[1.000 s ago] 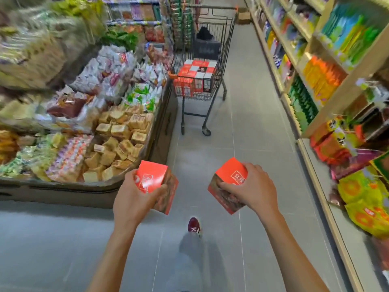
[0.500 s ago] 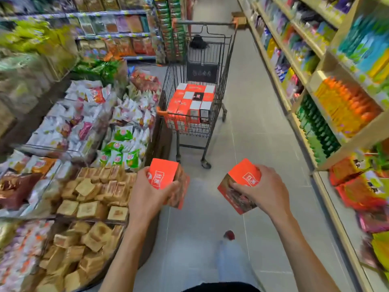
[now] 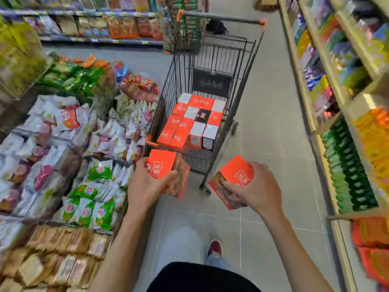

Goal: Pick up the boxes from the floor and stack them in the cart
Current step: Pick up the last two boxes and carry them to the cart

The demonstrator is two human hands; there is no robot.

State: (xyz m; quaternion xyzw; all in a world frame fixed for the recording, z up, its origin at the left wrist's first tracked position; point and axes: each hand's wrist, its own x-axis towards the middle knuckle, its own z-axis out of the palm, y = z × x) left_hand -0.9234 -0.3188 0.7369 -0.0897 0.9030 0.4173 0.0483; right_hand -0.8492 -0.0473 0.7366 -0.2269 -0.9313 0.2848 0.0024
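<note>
Closer now than a second ago, the black wire shopping cart (image 3: 212,85) stands just ahead. Each hand grips one orange cardboard box: the left hand (image 3: 145,186) holds a box (image 3: 163,166), the right hand (image 3: 255,187) another box (image 3: 235,175). Beyond, stacked orange and white boxes (image 3: 192,121) fill the cart's left side. Lowering both together risks clipping the near rim or toppling that stack's uneven front row.

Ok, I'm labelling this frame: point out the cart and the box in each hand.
cart (image 3: 221,18), head view, on its handle bar.
left-hand box (image 3: 163,163), head view, red top face.
right-hand box (image 3: 235,172), head view, red top face.
</note>
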